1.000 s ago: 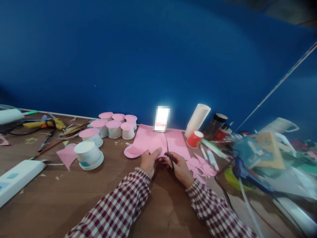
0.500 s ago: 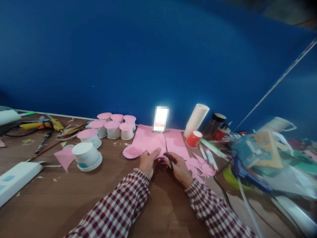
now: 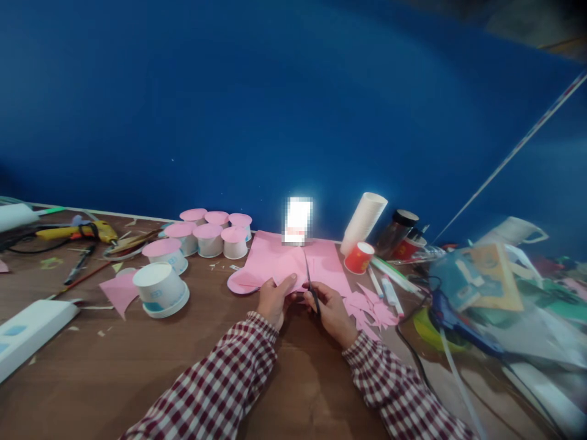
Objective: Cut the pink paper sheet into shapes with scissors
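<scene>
My left hand point(image 3: 274, 299) pinches the near edge of a pink paper sheet point(image 3: 279, 260) that lies on the brown table point(image 3: 114, 366). My right hand point(image 3: 332, 311) is closed around the handles of dark scissors point(image 3: 309, 283), whose blades point away from me over the paper. A heap of pink paper scraps point(image 3: 371, 311) lies just right of my right hand. Both sleeves are red-and-white check.
Several white cups with pink lids point(image 3: 208, 235) stand behind the paper, and one upturned white cup point(image 3: 158, 286) sits at left. A stack of white cups point(image 3: 364, 220), a red cup point(image 3: 359, 256), markers, a yellow glue gun point(image 3: 87, 230) and a white power strip point(image 3: 27, 327) surround the spot. Clutter fills the right side.
The view has shifted slightly; my hands, the scissors and the paper stay in almost the same position.
</scene>
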A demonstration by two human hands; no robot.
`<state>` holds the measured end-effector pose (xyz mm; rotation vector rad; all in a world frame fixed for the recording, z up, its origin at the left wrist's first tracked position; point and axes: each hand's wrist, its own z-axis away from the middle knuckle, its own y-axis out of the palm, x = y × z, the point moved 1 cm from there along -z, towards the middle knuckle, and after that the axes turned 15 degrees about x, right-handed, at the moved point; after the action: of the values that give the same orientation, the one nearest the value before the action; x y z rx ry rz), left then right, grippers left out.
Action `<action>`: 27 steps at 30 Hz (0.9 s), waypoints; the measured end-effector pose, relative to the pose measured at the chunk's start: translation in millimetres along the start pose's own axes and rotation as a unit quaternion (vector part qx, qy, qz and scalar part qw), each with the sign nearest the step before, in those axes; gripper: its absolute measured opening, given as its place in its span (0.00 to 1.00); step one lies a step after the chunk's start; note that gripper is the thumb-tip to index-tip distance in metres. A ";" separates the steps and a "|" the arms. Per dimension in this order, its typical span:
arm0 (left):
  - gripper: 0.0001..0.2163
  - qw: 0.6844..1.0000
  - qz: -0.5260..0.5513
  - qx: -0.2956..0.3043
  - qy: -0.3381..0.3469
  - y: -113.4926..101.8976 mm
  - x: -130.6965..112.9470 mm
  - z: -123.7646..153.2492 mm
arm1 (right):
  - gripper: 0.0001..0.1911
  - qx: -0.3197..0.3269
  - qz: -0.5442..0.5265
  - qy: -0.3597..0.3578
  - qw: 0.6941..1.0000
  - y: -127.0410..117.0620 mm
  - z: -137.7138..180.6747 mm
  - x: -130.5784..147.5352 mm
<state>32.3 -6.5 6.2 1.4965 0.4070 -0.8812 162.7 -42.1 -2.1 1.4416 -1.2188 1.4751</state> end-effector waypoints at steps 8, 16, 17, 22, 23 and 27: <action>0.16 1.000 0.004 -0.001 0.001 0.0 0.3 -0.3 | 0.18 -0.001 -0.001 -0.003 1.000 0.1 -0.4 -1.9; 0.17 1.000 0.006 -0.002 0.010 -1.2 1.9 -1.4 | 0.18 -0.003 -0.006 0.001 1.000 0.2 -1.0 -3.4; 0.17 1.000 0.006 -0.001 0.011 -0.9 1.6 -1.2 | 0.18 -0.003 -0.006 0.002 1.000 0.2 -1.0 -3.8; 0.17 1.000 0.011 -0.002 0.011 0.6 -0.1 0.1 | 0.19 -0.006 0.004 0.005 1.000 -0.6 -0.9 -3.1; 0.17 1.000 0.012 0.001 0.011 0.8 -0.1 0.2 | 0.19 -0.005 0.002 0.004 1.000 -0.6 -0.9 -2.5; 0.17 1.000 0.016 -0.003 0.011 0.4 -0.4 0.1 | 0.19 0.000 -0.002 0.003 1.000 -0.3 -0.4 -1.1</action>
<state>32.3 -6.5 6.8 1.5057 0.4004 -0.8379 163.0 -41.5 -3.1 1.4382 -1.2107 1.4761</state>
